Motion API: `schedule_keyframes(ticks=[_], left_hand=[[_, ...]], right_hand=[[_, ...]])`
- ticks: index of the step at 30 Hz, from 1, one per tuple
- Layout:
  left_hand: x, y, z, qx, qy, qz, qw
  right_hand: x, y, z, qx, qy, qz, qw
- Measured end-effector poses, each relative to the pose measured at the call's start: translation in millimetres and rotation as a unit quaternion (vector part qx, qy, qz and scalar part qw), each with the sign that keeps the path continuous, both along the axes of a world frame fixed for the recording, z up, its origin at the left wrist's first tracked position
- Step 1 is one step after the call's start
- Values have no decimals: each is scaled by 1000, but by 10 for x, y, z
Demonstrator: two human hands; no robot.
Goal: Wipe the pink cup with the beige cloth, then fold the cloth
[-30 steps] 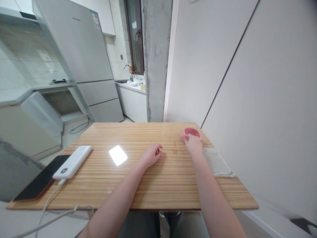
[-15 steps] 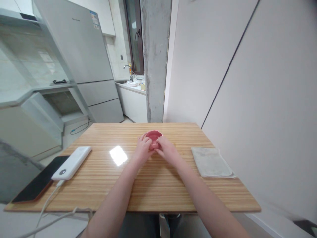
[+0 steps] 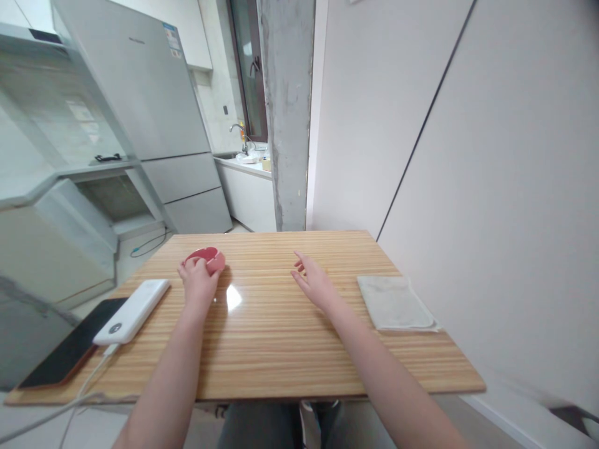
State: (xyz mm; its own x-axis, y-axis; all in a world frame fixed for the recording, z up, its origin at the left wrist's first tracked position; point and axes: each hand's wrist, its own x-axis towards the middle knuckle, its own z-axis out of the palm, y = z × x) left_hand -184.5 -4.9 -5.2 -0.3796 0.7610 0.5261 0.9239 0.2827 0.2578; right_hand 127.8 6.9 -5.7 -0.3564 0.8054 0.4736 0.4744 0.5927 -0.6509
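Carried from the table's (image 3: 281,349) middle to its left, the pink bowl (image 3: 206,257) is gripped by the left hand (image 3: 199,280) — the right hand (image 3: 316,284) rests open, holding nothing.

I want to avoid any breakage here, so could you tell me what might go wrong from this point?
The left hand grips the pink bowl at its near side only, so it might tip or slip. The white power bank and the dark phone lie close beside that arm near the table edge; a sweep could knock them or snag the cable.

Bright even indoor light, glare patch on table (image 3: 281,337); wide-angle bending, left edge blurred
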Motion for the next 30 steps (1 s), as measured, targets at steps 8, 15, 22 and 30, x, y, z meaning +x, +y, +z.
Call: schedule_keyframes(ticks=[8,15,22,30], left_hand=[[-87,6,-146,-9,12,61,998],[-118,-11,-116,-33,33,89,995],[135,-95,-13,7,-29,117,993],[798,-159,134,95,-85,-239,963]], right_hand=[[47,61,-73,-20,16,10,1000],[69,91,-22,-9,-1,-14,1000],[648,180,106,-158,-214,-366,892],[992,267,128,-293,-151,-373,867]])
